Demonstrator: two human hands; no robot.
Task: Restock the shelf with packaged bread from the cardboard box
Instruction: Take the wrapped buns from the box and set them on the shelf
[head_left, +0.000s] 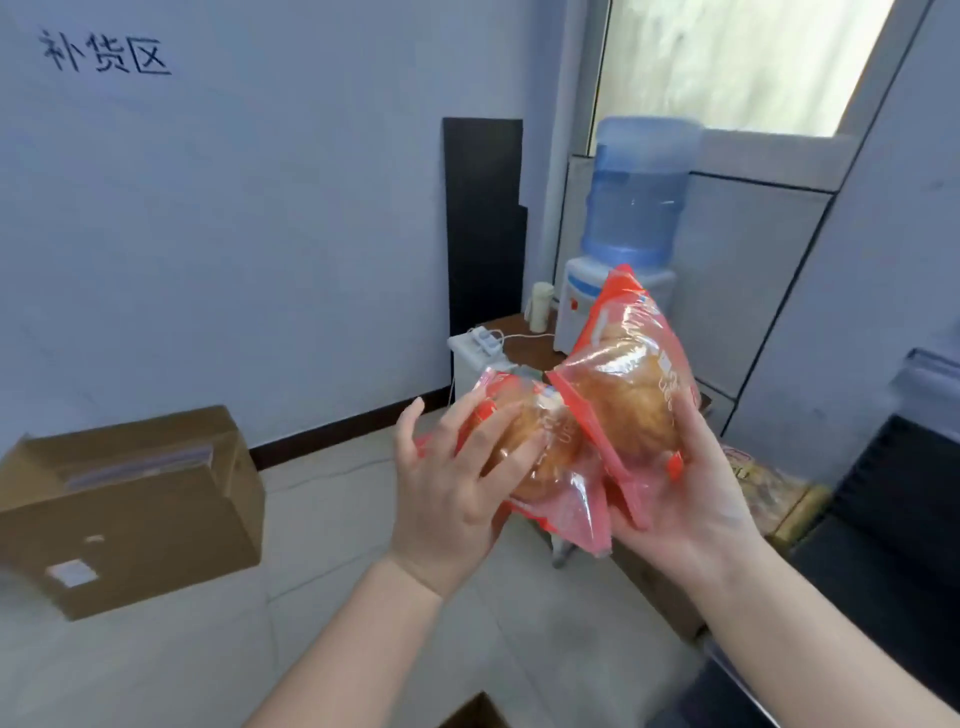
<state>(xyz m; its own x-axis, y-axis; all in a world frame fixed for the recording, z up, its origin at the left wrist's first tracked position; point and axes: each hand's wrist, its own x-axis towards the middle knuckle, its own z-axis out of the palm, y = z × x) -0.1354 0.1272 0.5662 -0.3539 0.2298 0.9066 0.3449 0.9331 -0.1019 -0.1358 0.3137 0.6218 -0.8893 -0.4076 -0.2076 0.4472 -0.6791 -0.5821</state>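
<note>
At chest height, mid-room, both hands are loaded. Left hand (452, 478) lies over the top of one bread pack (540, 457), fingers spread and only lightly bent, more pressing it than wrapping it; how the thumb sits underneath I can't tell. Right hand (680, 488) cups a second pack (628, 395) from below and from its 3 o'clock side, fingers curled round the bun.

The two packs touch and overlap in the middle. Left pack's long axis runs roughly 10-to-4 o'clock, lying low. Right pack stands steeper, sealed end pointing to 12 o'clock.

Key relation: a dark shelf edge (893, 467) shows at 3 o'clock of the hands, so the right hand is nearer and its pack probably goes in first. Shelf surface itself is mostly out of frame, can't confirm a free slot.

More packaged goods sit in a box (779, 499) at 4 o'clock, just below the right wrist. A closed cardboard box (130, 509) sits on the floor at 9 o'clock, well apart. Water dispenser (628, 228) stands at 12 o'clock behind.

Risk: left grip looks loose, slick film could slide.
</note>
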